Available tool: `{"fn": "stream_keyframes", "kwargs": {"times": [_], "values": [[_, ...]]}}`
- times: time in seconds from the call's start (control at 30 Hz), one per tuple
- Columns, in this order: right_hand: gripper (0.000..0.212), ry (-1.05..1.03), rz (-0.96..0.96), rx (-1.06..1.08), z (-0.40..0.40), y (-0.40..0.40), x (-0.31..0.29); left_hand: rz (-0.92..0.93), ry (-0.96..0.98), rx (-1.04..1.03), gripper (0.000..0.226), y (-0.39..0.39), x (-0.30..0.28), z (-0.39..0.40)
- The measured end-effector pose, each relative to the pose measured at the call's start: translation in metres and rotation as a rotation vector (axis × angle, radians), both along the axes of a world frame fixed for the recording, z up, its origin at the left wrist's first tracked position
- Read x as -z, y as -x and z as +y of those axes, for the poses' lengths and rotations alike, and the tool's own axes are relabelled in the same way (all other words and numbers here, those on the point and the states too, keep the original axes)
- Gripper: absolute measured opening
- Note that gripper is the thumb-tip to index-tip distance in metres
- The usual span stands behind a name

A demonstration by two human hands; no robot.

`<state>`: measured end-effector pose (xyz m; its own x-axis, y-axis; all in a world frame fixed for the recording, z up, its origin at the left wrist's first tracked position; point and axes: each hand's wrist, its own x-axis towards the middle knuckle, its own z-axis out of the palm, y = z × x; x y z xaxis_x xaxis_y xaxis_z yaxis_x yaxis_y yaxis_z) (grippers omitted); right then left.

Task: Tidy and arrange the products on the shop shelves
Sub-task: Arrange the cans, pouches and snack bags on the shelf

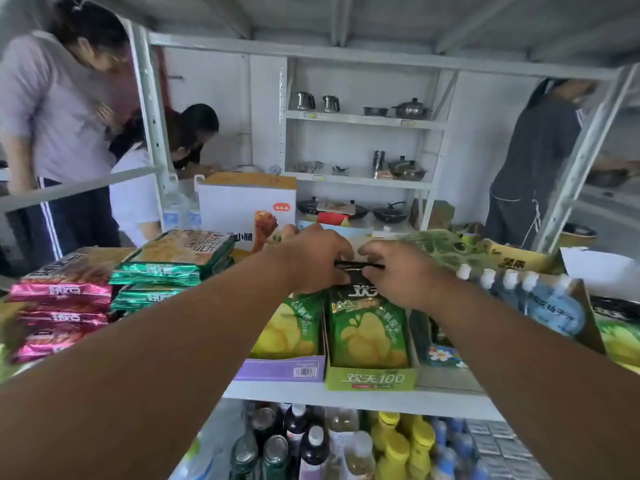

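1. Two hands meet over one green crisp bag: the left hand and the right hand both pinch its dark top seam, fingers curled round it. The bag stands upright in the green display box at the front edge of the shelf.
2. Risk, as I judge it: the seam is a thin strip held only at the top, so a tug from either side could crease the bag or tear the seal.
3. Pulling up too sharply could drag the green display box forward, since it sits right at the shelf lip; below it stand the bottles on the lower shelf, where it would land.
4. The left forearm passes just beside the stacked green packets; a wide elbow move could topple that pile.
5. Counts: two display boxes side by side, the green one and a purple box with a yellow-green bag in it; how many bags stand behind each front bag I cannot tell.
6. Five white-capped pouches show in the tilted carton to the right. One white carton stands behind the hands.
7. Four other people are partly in view beyond the shelving.
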<state>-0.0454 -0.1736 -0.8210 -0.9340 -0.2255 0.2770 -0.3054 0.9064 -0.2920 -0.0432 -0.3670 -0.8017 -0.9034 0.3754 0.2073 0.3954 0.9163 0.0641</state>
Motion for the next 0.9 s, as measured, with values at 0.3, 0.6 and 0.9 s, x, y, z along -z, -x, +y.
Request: {"fn": "stream_keyframes", "kwargs": {"times": [0.3, 0.6, 0.9], "values": [[0.013, 0.241, 0.054, -0.064, 0.004, 0.002, 0.013, -0.017, -0.446, 0.028, 0.016, 0.009, 0.016, 0.0], [0.03, 0.34, 0.317, -0.061, 0.034, -0.074, -0.053, 0.204, -0.735, 0.105, 0.027, -0.049, -0.049, 0.032], [0.032, 0.539, 0.314, 0.049, 0.133, -0.145, -0.084, 0.108, -0.961, 0.306, 0.018, -0.088, -0.093, 0.13]]}}
